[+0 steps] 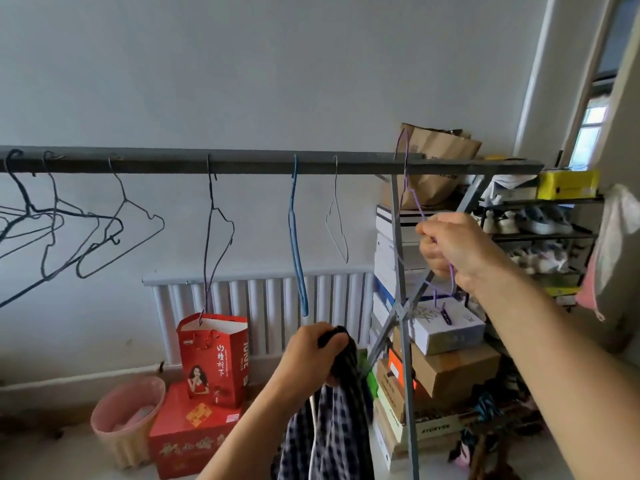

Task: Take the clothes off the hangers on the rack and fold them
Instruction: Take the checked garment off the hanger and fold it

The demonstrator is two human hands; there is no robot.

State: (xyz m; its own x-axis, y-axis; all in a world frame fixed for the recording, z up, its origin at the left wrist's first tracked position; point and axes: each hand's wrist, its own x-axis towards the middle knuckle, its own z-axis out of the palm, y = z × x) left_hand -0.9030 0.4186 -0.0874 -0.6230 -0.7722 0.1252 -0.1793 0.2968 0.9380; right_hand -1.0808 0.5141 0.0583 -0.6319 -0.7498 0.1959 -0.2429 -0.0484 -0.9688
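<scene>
The rack bar (242, 163) ran level across the view, and all positions below are given relative to it. The right hand (453, 251) was closed around the lower part of a purple hanger (410, 192), below the right end of the bar; the hanger's hook rose above the bar near that end; whether the hook rested on the bar could not be told. A purple clip (446, 315) hung from the bottom of that hanger, just under the right hand.

The left hand (311, 358) was closed on the bunched top of a dark checked garment (332, 424), well below the bar and off every hanger; the cloth hung straight down from the fist toward the bottom edge of the view.

On the bar hung bare hangers: a blue hanger (297, 244) and a white wire hanger (337, 223) right of centre; a dark wire hanger (214, 237) at centre; a cluster of dark hangers (69, 237) toward the left end, tilted and overlapping.

Below the bar stood a white radiator (270, 306) against the wall; in front of it a red gift bag (214, 358) sat on a red box (187, 441); a pink bin (128, 417) stood just left of the box. Under the right end of the bar, stacked boxes (443, 362) and a shoe shelf (540, 233) filled the corner.
</scene>
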